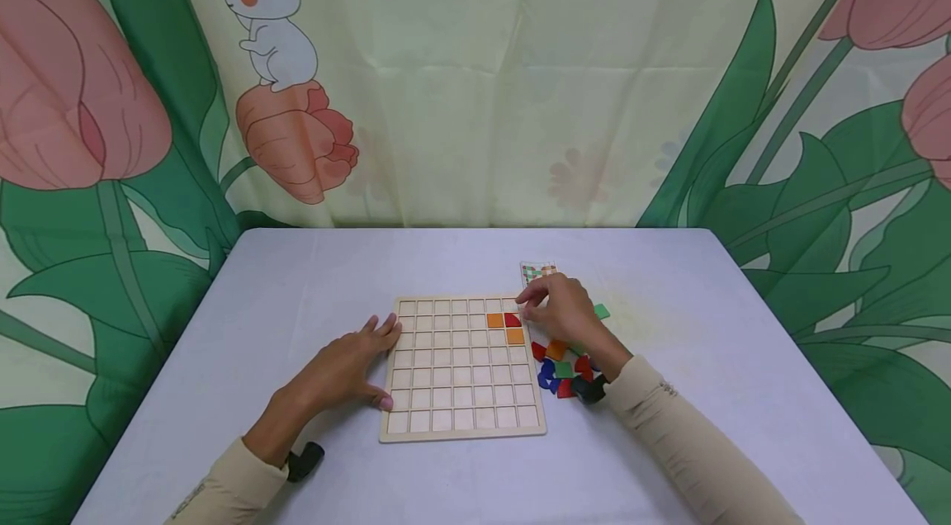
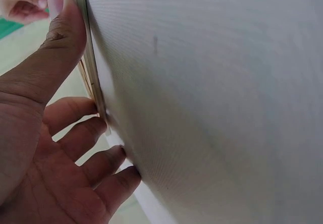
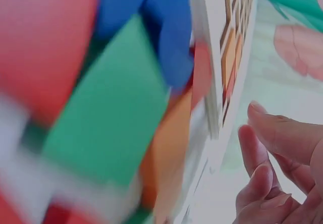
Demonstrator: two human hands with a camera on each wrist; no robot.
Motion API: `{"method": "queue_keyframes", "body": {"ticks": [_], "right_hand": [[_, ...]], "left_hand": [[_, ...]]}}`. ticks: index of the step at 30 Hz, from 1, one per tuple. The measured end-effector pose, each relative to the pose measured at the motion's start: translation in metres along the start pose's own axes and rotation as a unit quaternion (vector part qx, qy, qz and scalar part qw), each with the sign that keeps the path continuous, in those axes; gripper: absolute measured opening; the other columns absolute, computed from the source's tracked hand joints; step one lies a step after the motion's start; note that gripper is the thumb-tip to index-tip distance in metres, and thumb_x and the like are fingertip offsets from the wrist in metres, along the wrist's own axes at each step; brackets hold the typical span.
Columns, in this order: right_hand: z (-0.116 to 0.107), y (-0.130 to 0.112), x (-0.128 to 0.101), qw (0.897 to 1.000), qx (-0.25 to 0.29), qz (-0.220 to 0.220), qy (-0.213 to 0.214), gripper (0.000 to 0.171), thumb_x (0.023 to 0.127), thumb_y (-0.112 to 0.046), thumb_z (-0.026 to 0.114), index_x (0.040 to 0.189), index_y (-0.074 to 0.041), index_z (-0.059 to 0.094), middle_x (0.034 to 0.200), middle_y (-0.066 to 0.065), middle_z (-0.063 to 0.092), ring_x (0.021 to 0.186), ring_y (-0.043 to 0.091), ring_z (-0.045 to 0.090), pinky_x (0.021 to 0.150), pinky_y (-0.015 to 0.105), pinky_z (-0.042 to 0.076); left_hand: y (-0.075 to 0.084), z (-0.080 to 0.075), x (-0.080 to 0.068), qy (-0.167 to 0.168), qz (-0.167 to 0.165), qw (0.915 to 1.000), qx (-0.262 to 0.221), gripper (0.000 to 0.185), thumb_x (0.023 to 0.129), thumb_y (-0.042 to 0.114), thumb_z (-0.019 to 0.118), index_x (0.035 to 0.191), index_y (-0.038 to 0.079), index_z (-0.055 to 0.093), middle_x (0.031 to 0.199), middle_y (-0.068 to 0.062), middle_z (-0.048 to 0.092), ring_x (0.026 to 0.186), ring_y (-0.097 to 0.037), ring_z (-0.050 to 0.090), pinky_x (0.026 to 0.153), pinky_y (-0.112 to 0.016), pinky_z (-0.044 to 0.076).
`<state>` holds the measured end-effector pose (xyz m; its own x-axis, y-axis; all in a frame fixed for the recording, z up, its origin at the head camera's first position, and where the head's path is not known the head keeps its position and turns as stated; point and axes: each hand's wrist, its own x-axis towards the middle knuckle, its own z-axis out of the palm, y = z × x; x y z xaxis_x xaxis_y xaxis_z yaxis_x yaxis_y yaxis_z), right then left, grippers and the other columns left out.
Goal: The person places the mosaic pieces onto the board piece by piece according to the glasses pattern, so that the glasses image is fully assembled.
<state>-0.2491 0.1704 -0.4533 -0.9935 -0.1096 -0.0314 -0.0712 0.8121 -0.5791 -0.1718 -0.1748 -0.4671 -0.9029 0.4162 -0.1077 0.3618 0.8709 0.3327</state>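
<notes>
A wooden grid board with square cells lies flat on the table. Near its upper right corner sit two orange squares and a red piece with a rounded edge. My left hand rests along the board's left edge, thumb and fingers spread and touching the rim. Over the upper right corner is my right hand, close above the red piece. In the right wrist view its thumb and forefinger come near each other, with nothing seen between them.
To the right of the board lies a loose pile of red, blue, orange and green pieces, partly under the right forearm. A green piece lies beyond the right wrist. Behind the right hand is a patterned card. A printed curtain hangs behind the table.
</notes>
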Motion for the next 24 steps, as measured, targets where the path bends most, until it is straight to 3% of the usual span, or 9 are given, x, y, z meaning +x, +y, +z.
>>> {"method": "queue_keyframes", "body": {"ticks": [8,12,18,24], "right_hand": [[-0.027,0.031,-0.004,0.999,0.009,0.032,-0.001,0.018,0.086,-0.015,0.078,0.103,-0.019,0.078,0.091,0.003,0.068,0.095,0.024,0.057,0.062,0.027,0.053],[-0.036,0.046,-0.005,0.999,0.000,0.044,0.000,0.017,0.088,-0.014,0.077,0.104,-0.020,0.078,0.094,0.003,0.069,0.097,0.025,0.058,0.068,0.030,0.053],[-0.041,0.058,-0.006,0.998,-0.023,0.055,-0.009,0.019,0.088,-0.014,0.077,0.106,-0.019,0.078,0.099,0.004,0.071,0.102,0.026,0.059,0.079,0.038,0.050],[-0.039,0.061,-0.004,0.997,-0.047,0.055,-0.018,0.025,0.087,-0.013,0.077,0.111,-0.020,0.077,0.101,0.006,0.069,0.101,0.027,0.059,0.077,0.037,0.053]], "left_hand": [[0.000,0.001,-0.001,-0.001,-0.001,0.9999,-0.011,0.120,0.055,0.045,0.092,0.155,0.011,0.035,0.163,-0.009,0.028,0.151,-0.039,0.026,0.109,-0.060,0.039],[0.000,0.001,-0.001,-0.001,-0.001,1.0000,-0.008,0.120,0.054,0.045,0.092,0.155,0.011,0.035,0.163,-0.009,0.028,0.151,-0.038,0.026,0.109,-0.060,0.040],[0.001,0.001,0.000,0.003,0.001,1.0000,0.002,0.120,0.054,0.045,0.092,0.154,0.010,0.036,0.163,-0.010,0.029,0.150,-0.038,0.027,0.109,-0.059,0.040],[0.001,0.001,0.000,0.000,0.000,1.0000,0.002,0.120,0.054,0.045,0.092,0.154,0.010,0.036,0.163,-0.010,0.029,0.151,-0.038,0.027,0.109,-0.058,0.040]]}}
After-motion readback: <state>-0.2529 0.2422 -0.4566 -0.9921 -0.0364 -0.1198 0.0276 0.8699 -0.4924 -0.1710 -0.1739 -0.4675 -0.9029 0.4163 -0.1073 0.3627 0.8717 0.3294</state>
